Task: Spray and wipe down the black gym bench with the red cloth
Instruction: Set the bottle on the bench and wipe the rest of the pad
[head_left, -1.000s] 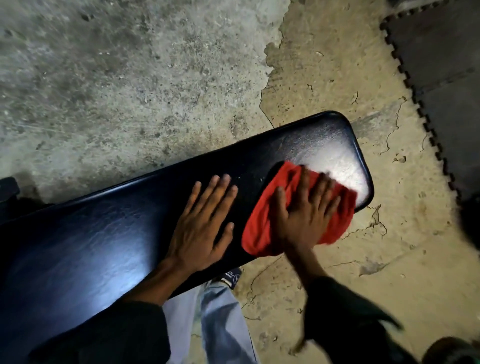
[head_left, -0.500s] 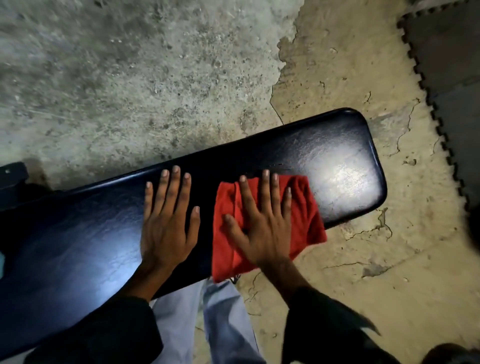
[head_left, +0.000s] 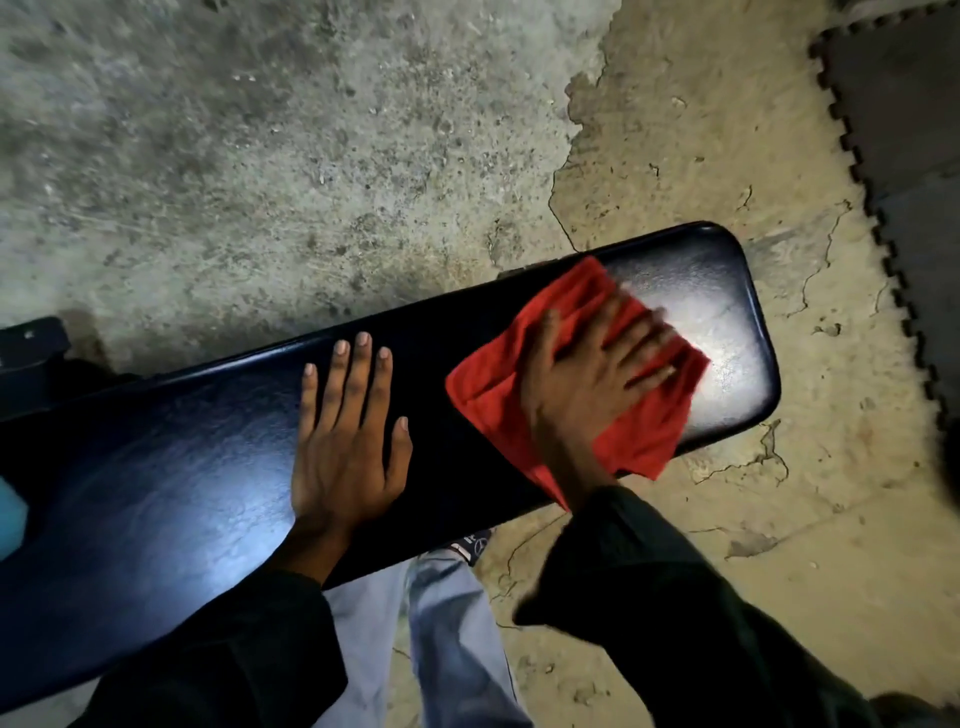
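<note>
Head view: right hand (head_left: 582, 384) has slid red cloth (head_left: 639, 431) toward bench (head_left: 156, 467) end.

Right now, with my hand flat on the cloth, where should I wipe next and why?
Probably slide the right hand and cloth toward the bench end on your right. That shiny patch beyond the cloth looks uncovered so far, and the left hand lies flat on the bench, bracing it.

Crumpled red cloth (head_left: 571, 374) lies flat near the glossy black bench's (head_left: 182, 467) right end.
</note>
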